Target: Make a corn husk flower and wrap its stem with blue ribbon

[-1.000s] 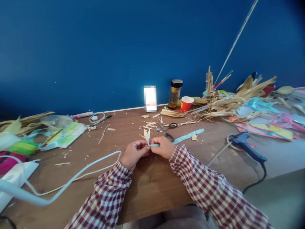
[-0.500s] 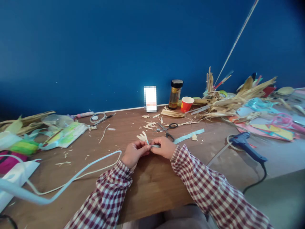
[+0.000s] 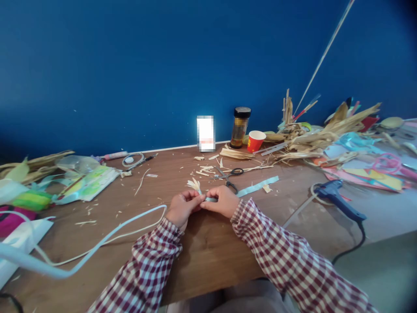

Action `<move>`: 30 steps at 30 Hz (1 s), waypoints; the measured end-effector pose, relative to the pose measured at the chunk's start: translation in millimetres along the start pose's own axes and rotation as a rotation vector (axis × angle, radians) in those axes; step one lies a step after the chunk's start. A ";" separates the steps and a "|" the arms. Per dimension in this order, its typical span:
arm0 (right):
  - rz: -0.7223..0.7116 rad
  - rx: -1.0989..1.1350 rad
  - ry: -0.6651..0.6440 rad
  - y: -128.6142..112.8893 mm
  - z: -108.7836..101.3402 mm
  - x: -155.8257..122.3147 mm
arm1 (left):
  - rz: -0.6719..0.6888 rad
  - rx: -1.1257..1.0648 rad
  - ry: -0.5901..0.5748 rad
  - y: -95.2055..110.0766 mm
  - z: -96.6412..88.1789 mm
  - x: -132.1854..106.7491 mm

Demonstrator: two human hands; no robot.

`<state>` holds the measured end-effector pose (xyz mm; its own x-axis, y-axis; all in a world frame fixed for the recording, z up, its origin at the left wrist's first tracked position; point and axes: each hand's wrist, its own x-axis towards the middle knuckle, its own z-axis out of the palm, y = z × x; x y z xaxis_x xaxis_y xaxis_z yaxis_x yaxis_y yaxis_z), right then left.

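My left hand (image 3: 184,207) is closed in a pinch around the base of a small pale bundle of husk strips (image 3: 194,184), whose split tips fan out above the fingers. Close beside it, fingertips almost meeting, my right hand (image 3: 223,201) pinches a light blue ribbon (image 3: 259,186). A short stretch of the ribbon shows between the hands, by the bundle's base; its long end lies on the table past the right hand. Just beyond that hand rest black-handled scissors (image 3: 230,176) with their blades apart. My fingers hide the spot where ribbon and bundle meet.
A blue glue gun (image 3: 342,198) with a black cord lies at right. Behind stand a dark-lidded jar (image 3: 240,128), a red paper cup (image 3: 256,141) and dried husks (image 3: 299,141). White cable (image 3: 114,230) loops at left, near a green-patterned packet (image 3: 89,182). Husk scraps litter the table (image 3: 208,248).
Both hands have shifted very slightly, and the bundle's tips have turned a little and sit closer together. The pinching grips on bundle and ribbon remain.
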<state>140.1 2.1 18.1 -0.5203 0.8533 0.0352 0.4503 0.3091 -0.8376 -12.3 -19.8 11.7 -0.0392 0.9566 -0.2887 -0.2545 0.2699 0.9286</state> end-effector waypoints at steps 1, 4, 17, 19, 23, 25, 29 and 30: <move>0.002 -0.005 0.017 -0.1 0.4 0.1 | -0.008 -0.003 -0.001 0.0 0.0 0.3; 0.004 0.000 0.042 1.1 0.9 0.6 | -0.034 -0.017 -0.012 1.3 0.1 0.1; 0.080 0.316 -0.084 7.8 0.5 5.0 | -0.008 -0.109 -0.042 4.7 -2.7 -4.3; 0.102 0.288 -0.118 7.0 -2.7 4.4 | 0.008 -0.076 -0.019 5.3 -2.3 -3.5; 0.150 0.318 -0.151 6.7 -7.2 4.7 | 0.023 -0.021 0.021 5.3 -4.4 -1.4; 0.148 0.319 -0.130 8.1 -7.5 5.7 | 0.014 -0.002 0.024 4.4 -6.2 -0.2; 0.079 0.221 -0.063 12.1 -6.1 7.8 | -0.004 0.036 0.021 3.5 -7.9 0.3; 0.069 0.193 -0.045 12.5 -5.8 7.8 | -0.006 0.052 0.013 3.8 -7.8 0.1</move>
<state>145.9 15.1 11.0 -0.5264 0.8490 -0.0466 0.3411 0.1607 -0.9262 -20.8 -19.6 13.4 -0.0500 0.9535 -0.2971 -0.2046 0.2814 0.9375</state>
